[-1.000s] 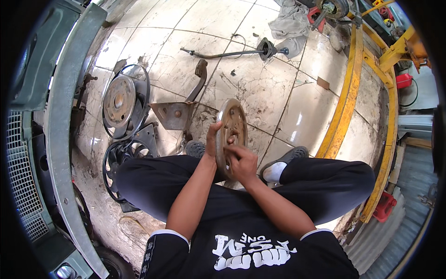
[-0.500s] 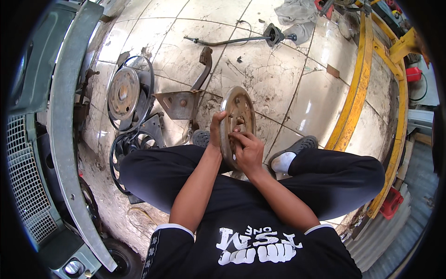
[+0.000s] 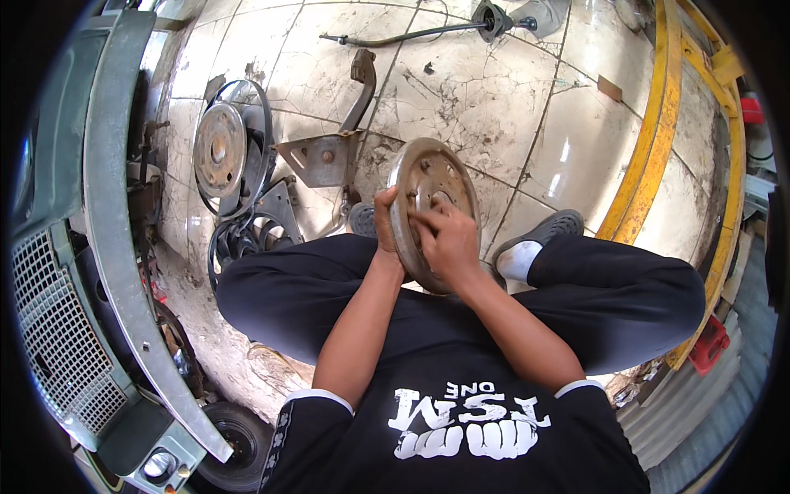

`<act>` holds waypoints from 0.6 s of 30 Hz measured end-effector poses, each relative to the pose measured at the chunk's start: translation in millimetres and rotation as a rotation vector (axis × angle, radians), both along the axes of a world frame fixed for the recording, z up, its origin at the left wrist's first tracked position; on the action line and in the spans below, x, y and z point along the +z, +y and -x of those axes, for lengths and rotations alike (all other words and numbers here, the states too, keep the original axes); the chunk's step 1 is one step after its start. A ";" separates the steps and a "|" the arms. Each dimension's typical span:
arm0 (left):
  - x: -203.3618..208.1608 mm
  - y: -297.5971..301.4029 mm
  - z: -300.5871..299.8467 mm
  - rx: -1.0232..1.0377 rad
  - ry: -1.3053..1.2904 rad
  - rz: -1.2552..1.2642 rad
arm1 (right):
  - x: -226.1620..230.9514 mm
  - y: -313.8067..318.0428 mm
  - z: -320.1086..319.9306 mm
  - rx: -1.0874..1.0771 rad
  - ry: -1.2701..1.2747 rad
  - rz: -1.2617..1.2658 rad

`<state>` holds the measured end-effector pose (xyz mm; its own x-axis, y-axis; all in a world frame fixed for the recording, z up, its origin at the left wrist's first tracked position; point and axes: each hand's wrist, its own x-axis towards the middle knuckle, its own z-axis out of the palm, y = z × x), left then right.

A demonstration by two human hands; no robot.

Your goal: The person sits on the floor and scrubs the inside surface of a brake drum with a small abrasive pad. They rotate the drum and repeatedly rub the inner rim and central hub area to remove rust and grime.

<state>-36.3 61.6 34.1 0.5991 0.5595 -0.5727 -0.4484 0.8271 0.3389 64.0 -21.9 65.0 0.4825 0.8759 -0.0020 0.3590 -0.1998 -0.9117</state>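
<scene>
A round, rust-stained metal disc [image 3: 462,171] with a raised rim and holes in its face stands tilted on edge above my lap. My left hand [image 3: 387,221] is closed round its left rim, the thumb on top. Against the middle of the face, my right hand [image 3: 448,243] has its fingers curled and pinched near the hub. Whatever sits between those fingertips is hidden. Beyond the disc, to the left, a rusty pedal on a bracket [image 3: 321,161] lies on the floor.
Another rusty disc [image 3: 220,150] rests against a black ring on the left. A rod with a black boot [image 3: 403,37] lies on the far tiles. A yellow metal frame [image 3: 646,140] runs along the right. A grey bumper [image 3: 111,185] and a tyre [image 3: 239,449] are at left.
The disc has turned so that more of its face shows. My right hand has shifted slightly up and right across it, while my left keeps its hold. The whole view has moved a little.
</scene>
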 end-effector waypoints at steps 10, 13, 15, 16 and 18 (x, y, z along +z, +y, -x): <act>-0.3 5.2 -4.7 -0.013 -0.027 -0.013 | -10.9 -6.7 1.5 -0.002 -0.004 -0.063; 1.6 4.5 -9.6 0.047 0.054 -0.012 | -17.3 18.7 -9.7 -0.025 -0.008 -0.008; 0.2 1.8 -5.3 0.049 0.043 -0.011 | -13.0 6.0 0.6 -0.006 -0.019 -0.032; 1.3 1.0 -5.3 0.035 0.030 -0.008 | -15.3 -1.4 5.2 0.006 -0.010 -0.057; 8.6 2.2 -8.6 0.039 0.060 0.021 | -17.9 1.1 2.1 0.019 -0.033 -0.068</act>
<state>-27.7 63.8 42.7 0.5414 0.5694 -0.6186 -0.4597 0.8165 0.3492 61.9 -20.9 47.1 0.4648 0.8823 0.0738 0.3923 -0.1305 -0.9105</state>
